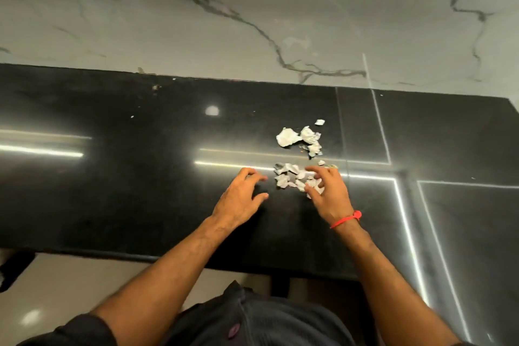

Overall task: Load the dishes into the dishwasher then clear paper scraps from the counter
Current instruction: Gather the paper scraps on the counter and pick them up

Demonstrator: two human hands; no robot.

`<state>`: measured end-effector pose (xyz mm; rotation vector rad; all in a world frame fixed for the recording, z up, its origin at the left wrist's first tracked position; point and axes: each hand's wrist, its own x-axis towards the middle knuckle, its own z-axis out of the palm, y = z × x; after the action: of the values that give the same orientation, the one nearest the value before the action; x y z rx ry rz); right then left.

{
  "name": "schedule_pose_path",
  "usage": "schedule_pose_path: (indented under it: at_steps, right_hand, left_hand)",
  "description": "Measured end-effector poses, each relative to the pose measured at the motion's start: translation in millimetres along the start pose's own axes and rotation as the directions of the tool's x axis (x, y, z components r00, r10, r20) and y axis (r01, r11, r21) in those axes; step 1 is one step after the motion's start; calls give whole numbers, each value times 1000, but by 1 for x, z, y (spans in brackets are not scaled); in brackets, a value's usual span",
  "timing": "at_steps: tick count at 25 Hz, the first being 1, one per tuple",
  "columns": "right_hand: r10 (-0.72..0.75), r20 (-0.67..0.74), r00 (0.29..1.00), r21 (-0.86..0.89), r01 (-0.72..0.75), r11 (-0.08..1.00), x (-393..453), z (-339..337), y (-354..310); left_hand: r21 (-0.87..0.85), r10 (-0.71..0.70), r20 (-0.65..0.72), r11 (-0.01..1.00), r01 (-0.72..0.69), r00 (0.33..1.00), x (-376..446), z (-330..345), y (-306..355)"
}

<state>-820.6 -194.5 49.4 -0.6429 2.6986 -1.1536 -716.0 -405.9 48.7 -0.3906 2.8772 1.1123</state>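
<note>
Closest to us we see a dark shirt (261, 320) and two bare arms reaching out over a shiny black counter (126, 191).

The left hand (238, 196) rests low on the counter with its fingers bent a little and spread apart. It holds nothing. It sits just beside a little pile of crumpled paper scraps (289, 177), but we cannot tell if a fingertip touches them.

The right hand (328, 194) is on the other side of that pile. Its fingers and thumb curl around the scraps on that side and touch them. A red band (346, 219) goes around the right wrist.

A bit farther back lies a second clump of paper scraps (300, 139), apart from both hands. One small scrap (319, 122) lies alone just behind it.

Bright light stripes shine across the black top. At the back stands a gray wall (196, 22) with dark wiggly lines.
</note>
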Motion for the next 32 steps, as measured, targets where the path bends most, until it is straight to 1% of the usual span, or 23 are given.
schedule_pose_path:
  at_steps: [3,5,7,8,9,11,12,14,15,17,19,21,23,24,26,28,30,32]
  right_hand:
    - [188,94,978,-157,-172,972,-8,-16,33]
    - [240,155,958,-189,-210,959,-9,-11,36]
    - [209,183,961,-121,-189,974,2,1,28]
    - [180,189,965,-79,-168,983,12,7,21]
    - [167,187,968,-25,-166,986,22,11,14]
    - [190,196,962,103,-213,972,40,8,2]
    - [194,177,965,114,-215,970,48,2,0]
    - [161,71,984,69,-165,984,70,-14,6]
    - [151,5,989,34,-151,988,83,-22,11]
    - [146,-77,986,-40,-149,988,117,-33,23]
    - [163,-67,984,-113,-170,979,153,-39,32]
    - [181,24,983,-167,-175,970,177,-35,35]
    - [152,172,973,-197,-117,973,186,-22,35]
    - [115,240,964,-220,-61,974,179,-12,33]
    - [19,321,947,-219,54,974,160,11,33]
    - [-54,311,949,-169,111,979,135,30,32]
    - [-92,275,957,-139,134,981,113,44,28]
    - [-116,281,953,-116,154,981,97,56,15]
  left_hand:
    - [23,-4,76,1000,2,997,17,21,12]
    - [44,6,129,999,-12,992,26,29,19]
    - [66,42,157,996,-53,987,38,33,25]
    - [76,60,148,994,-72,987,45,33,26]
    - [81,71,127,993,-82,989,52,31,24]
    - [64,79,50,995,-82,996,63,23,19]
    - [47,76,-3,996,-76,997,69,15,18]
    - [48,79,-68,996,-76,995,87,1,15]
    - [72,94,-74,993,-88,993,100,-3,14]
    - [113,124,-25,986,-121,992,127,-5,15]
    - [126,109,53,985,-115,993,155,-3,23]
    - [150,101,134,981,-121,986,176,5,32]
    - [172,108,223,974,-149,969,189,16,39]
    - [192,106,264,968,-160,959,190,20,40]
    - [253,99,294,951,-177,951,185,27,36]
    - [293,117,272,936,-198,955,169,29,25]
    - [284,152,255,932,-224,955,146,24,11]
    - [260,172,238,937,-233,956,123,17,-2]
